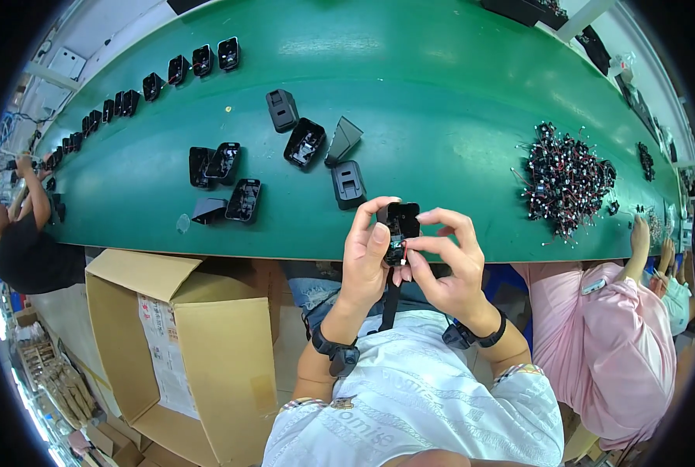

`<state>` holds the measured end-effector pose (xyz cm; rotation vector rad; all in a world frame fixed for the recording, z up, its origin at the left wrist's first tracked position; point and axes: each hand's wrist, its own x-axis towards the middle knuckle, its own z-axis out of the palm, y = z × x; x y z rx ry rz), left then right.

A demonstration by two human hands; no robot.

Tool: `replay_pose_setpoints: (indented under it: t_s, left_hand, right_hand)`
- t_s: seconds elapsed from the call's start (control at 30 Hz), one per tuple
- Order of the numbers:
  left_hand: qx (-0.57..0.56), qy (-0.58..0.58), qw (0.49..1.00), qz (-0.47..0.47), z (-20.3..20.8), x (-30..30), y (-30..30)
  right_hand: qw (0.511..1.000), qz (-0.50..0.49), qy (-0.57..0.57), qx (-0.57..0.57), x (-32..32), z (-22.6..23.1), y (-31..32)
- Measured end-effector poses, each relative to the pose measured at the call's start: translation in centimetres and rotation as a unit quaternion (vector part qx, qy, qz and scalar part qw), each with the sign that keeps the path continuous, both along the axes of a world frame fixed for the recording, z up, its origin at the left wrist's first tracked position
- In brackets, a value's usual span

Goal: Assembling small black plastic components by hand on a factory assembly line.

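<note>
My left hand (365,261) grips a small black plastic housing (401,220) at the table's near edge, its open side facing up. Inside it, part of a green circuit board and some wiring show. The thumb and forefinger of my right hand (455,272) close on a thin red wire (405,246) at the housing's lower end; a small white connector sits beside it. Just beyond my hands lie more loose black housings, one open side up (305,145) and others turned over, such as the nearest housing (349,185).
The green table (441,101) carries a heap of small wired parts (567,183) at right and a curving row of housings (178,70) at far left. A cardboard box (219,373) stands open at my left. A person in pink (596,342) sits at right, another in black (36,241) at far left.
</note>
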<state>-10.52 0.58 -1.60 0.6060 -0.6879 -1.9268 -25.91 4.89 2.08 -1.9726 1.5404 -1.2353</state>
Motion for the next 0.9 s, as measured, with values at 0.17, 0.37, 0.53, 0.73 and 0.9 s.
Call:
replay_pose_setpoints:
  t_s: [0.17,0.37,0.53,0.73,0.9]
  left_hand:
    - [-0.061,0.008,0.998,-0.026,-0.5,0.7,-0.2]
    - [-0.094,0.008,0.996,0.005,-1.5,0.9,-0.3]
    - [-0.094,-0.019,0.995,0.018,-1.0,0.8,-0.1]
    - [-0.098,-0.039,0.994,0.039,-1.1,0.4,0.0]
    - [-0.127,-0.066,0.988,0.048,-1.6,0.5,-0.1]
  right_hand:
    - [0.975,0.01,-0.182,0.131,0.5,0.1,-0.4]
    - [0.828,0.1,-0.468,0.291,1.2,0.6,-0.3]
    - [0.84,0.059,-0.462,0.279,2.1,0.2,-0.3]
    - [0.93,-0.012,-0.347,0.117,2.2,-0.2,-0.4]
    - [0.997,-0.035,0.061,0.004,1.2,2.2,-0.7]
